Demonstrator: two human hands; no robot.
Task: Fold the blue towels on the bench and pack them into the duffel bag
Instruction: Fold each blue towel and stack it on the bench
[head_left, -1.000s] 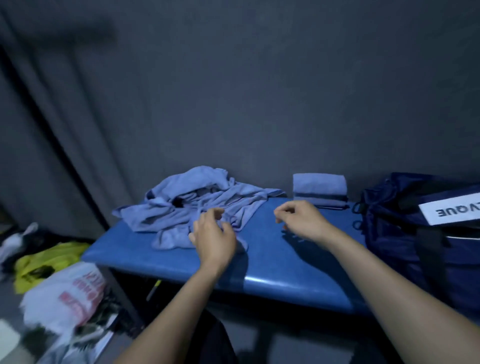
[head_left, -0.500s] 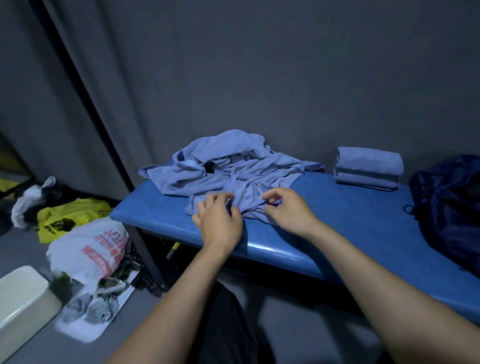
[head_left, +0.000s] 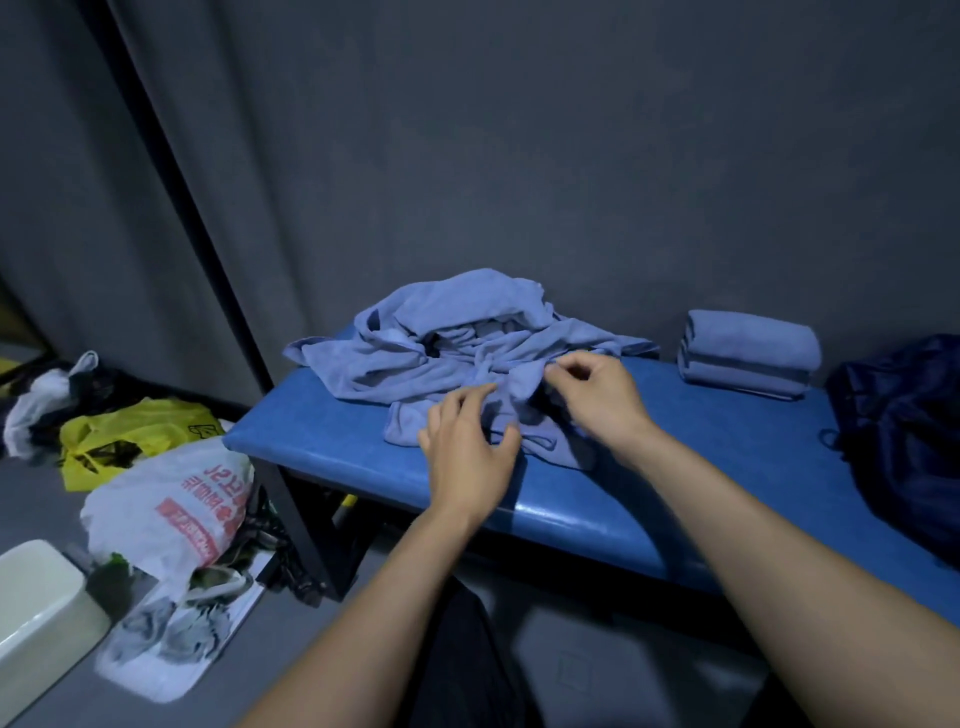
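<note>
Since the crumpled towels (head_left: 457, 343) sit heaped at the left end of the bench (head_left: 691, 467), against the wall, I read them as soft, light, limp cloth that sags and tangles, so nothing fragile, but layers will drag each other along. My right hand (head_left: 597, 400) pinches a raised fold near the heap's front middle, thumb and forefinger closed on the cloth. My left hand (head_left: 467, 452) lies over the near flap, fingers spread and relaxed, touching or just above it, I cannot tell which. Best hold, I judge: find a hem corner, one per hand, and lift to shake one towel free of the rest. Folded towels (head_left: 748, 353) are stacked further right on the bench, well apart from the heap. The duffel bag (head_left: 904, 431) is at the right end, dark, opening not readable. On the floor left: a yellow bag (head_left: 130, 436), a white plastic bag (head_left: 176, 509), a pale bin (head_left: 36, 608).
</note>
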